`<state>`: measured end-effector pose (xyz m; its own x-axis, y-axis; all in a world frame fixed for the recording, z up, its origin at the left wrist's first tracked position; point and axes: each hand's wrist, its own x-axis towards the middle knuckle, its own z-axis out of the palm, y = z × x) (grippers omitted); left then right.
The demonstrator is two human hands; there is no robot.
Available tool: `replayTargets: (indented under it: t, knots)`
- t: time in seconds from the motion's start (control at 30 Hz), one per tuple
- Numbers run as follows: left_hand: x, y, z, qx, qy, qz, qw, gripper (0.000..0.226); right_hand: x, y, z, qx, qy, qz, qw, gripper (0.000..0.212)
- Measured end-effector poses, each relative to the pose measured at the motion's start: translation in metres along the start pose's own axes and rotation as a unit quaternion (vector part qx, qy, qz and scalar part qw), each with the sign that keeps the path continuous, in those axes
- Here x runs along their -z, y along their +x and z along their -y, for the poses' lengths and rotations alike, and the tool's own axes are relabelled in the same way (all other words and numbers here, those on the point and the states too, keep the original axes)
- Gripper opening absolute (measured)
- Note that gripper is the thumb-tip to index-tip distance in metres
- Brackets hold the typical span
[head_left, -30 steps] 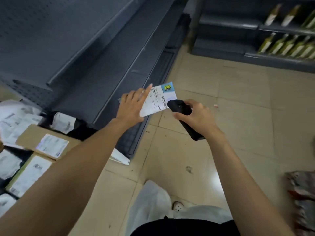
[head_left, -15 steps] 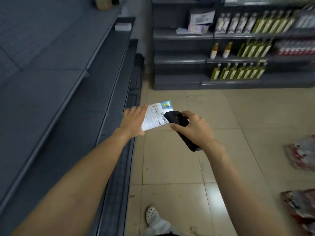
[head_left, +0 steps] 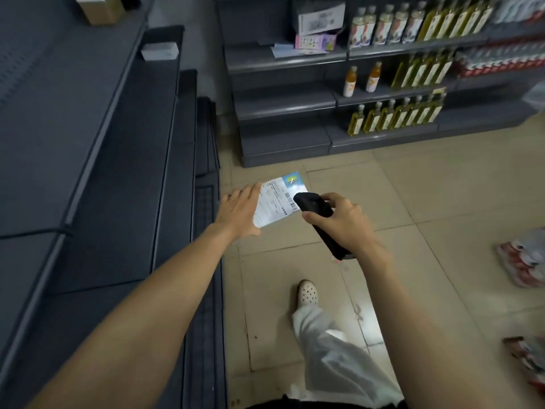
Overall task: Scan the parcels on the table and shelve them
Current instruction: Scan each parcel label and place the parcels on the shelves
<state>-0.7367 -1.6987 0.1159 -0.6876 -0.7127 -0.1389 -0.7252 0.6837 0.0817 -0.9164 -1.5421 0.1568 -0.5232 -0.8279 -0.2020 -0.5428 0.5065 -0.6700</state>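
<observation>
My left hand (head_left: 240,212) holds a small flat parcel (head_left: 275,202) with a white shipping label, a barcode and a blue-green corner, tilted toward me over the floor. My right hand (head_left: 339,221) grips a black handheld scanner (head_left: 317,219), whose head sits right at the label's barcode edge. Long dark grey shelves (head_left: 88,143) run along my left side, with the hand and parcel just right of their lower edge. The table of parcels is out of view.
A small white box (head_left: 159,51) and a cardboard box (head_left: 98,8) sit on the far left shelves. A grey rack (head_left: 283,104) with bottles (head_left: 395,115) stands ahead. Red-and-white packs (head_left: 523,264) lie on the floor at right. My foot (head_left: 306,292) is stepping forward.
The view has swung up and away from the parcel table toward the aisle as I walk forward. Both hands keep the parcel and scanner together, the scanner still at the barcode.
</observation>
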Motion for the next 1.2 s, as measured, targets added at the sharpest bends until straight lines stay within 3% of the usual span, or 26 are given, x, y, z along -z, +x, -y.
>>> replayTargets:
  t: [0.27, 0.4, 0.7, 0.87, 0.97, 1.2]
  knots:
    - [0.077, 0.212, 0.061, 0.069, 0.001, -0.038, 0.997, 0.128, 0.038, 0.233, 0.064, 0.059, 0.002, -0.017, 0.998, 0.065]
    - [0.078, 0.282, 0.098, 0.119, -0.031, -0.05, 0.991, 0.128, 0.046, 0.326, 0.098, 0.081, 0.019, -0.027, 0.996, 0.065]
    - [0.064, 0.391, 0.201, 0.227, -0.077, -0.036, 0.97, 0.13, -0.018, 0.481, 0.149, 0.102, -0.037, 0.104, 0.989, 0.065]
    - [0.058, 0.481, 0.274, 0.246, -0.106, -0.054, 0.962, 0.123, -0.05, 0.599, 0.204, 0.102, -0.075, 0.11, 0.986, 0.068]
    - [0.062, 0.524, 0.32, 0.256, -0.103, -0.024, 0.961, 0.113, -0.066, 0.661, 0.244, 0.113, -0.096, 0.129, 0.981, 0.067]
    - [0.07, 0.615, 0.393, 0.346, -0.172, -0.043, 0.921, 0.107, -0.102, 0.773, 0.302, 0.135, -0.114, 0.151, 0.973, 0.064]
